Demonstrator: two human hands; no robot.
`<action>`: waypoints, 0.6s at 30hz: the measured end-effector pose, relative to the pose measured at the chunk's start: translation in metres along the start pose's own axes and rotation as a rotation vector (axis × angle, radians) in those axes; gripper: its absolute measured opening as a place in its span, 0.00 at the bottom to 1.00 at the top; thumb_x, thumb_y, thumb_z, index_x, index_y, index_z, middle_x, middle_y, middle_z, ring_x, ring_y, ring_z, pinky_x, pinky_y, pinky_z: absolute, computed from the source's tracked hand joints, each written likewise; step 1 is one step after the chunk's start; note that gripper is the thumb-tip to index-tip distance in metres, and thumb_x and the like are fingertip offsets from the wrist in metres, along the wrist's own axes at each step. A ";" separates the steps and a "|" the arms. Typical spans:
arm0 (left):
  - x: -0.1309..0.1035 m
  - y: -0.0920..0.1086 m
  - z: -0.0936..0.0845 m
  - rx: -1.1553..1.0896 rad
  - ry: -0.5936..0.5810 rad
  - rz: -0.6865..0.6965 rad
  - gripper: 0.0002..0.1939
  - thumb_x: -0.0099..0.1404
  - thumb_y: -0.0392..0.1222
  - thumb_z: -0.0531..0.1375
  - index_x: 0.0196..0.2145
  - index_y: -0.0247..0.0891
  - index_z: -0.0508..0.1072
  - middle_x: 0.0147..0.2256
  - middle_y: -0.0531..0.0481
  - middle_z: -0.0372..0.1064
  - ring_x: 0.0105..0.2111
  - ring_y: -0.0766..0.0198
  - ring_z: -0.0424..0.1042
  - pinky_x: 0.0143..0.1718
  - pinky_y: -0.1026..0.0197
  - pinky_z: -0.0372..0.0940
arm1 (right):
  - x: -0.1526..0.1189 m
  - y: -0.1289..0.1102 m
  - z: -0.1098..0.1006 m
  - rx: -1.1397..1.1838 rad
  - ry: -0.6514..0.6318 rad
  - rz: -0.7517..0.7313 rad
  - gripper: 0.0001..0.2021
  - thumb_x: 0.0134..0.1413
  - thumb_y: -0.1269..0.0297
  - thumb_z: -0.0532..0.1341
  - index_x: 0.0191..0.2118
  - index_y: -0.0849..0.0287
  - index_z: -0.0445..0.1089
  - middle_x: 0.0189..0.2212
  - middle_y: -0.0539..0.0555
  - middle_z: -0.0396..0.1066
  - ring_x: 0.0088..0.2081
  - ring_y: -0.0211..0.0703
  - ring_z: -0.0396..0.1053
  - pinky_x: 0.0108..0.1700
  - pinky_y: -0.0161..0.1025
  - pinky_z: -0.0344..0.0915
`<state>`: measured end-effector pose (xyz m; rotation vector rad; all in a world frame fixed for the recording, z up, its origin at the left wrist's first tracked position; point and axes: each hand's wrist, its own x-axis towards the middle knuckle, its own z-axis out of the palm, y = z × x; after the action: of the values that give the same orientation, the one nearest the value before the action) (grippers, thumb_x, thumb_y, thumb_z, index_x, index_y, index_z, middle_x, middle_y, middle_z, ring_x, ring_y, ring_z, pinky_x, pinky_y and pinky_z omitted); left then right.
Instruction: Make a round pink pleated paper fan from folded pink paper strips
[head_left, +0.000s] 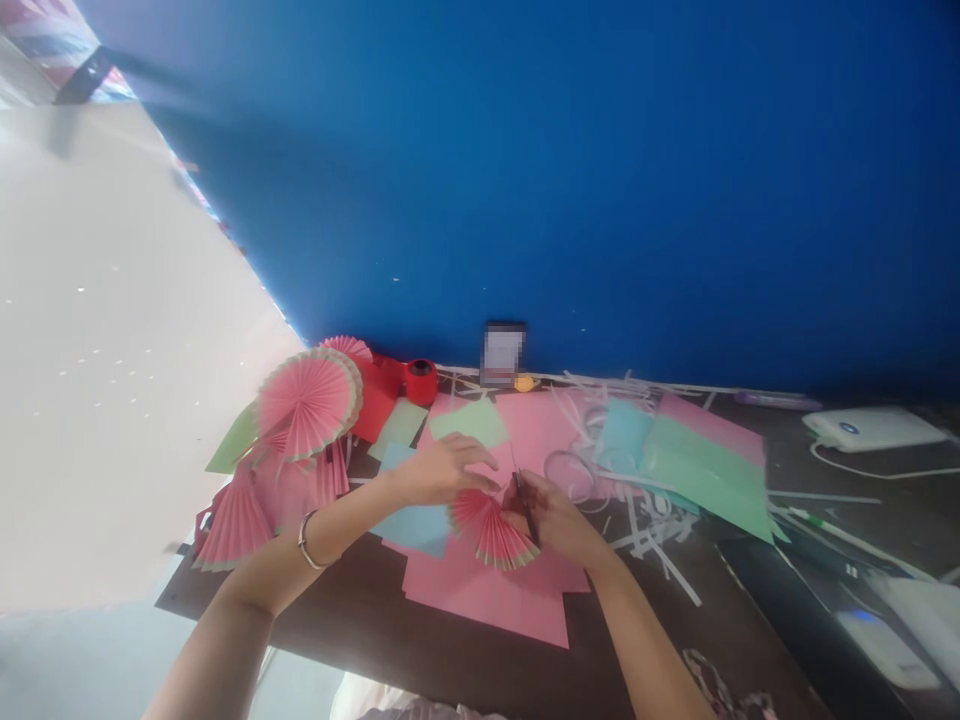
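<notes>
My left hand (pixel 448 468) hovers over the upper edge of a pink pleated paper fan (pixel 491 530) with a green-and-white rim. Its fingers are stretched and apart, and I see nothing held in them. A slim pair of scissors (pixel 529 508) with dark handles is in my right hand (pixel 559 515), thin blades pointing away from me. My right fingertips reach the fan's right side; whether they also grip it I cannot tell. Pink paper sheets (pixel 487 600) lie beneath the fan, and a light blue sheet (pixel 412 520) lies under my left wrist.
Finished pleated rosettes (pixel 304 405) and more fans (pixel 236 525) are piled at the left. A red tape roll (pixel 421 382) stands near the blue wall. White paper strips (pixel 652 525), green sheets (pixel 705 465), a white device with a cable (pixel 874 428) and a dark laptop (pixel 802 610) lie right.
</notes>
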<state>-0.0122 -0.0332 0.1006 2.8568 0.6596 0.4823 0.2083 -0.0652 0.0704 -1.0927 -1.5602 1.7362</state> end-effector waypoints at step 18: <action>0.007 0.006 0.005 0.098 -0.194 0.063 0.08 0.65 0.36 0.53 0.32 0.37 0.72 0.31 0.47 0.69 0.35 0.62 0.67 0.37 0.60 0.59 | -0.005 0.001 0.001 -0.119 0.025 -0.095 0.10 0.45 0.68 0.60 0.28 0.56 0.55 0.25 0.45 0.56 0.27 0.35 0.59 0.30 0.33 0.59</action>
<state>-0.0022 -0.0357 0.0989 2.9729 0.5752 0.1815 0.2106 -0.0701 0.0710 -1.0749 -1.6901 1.5785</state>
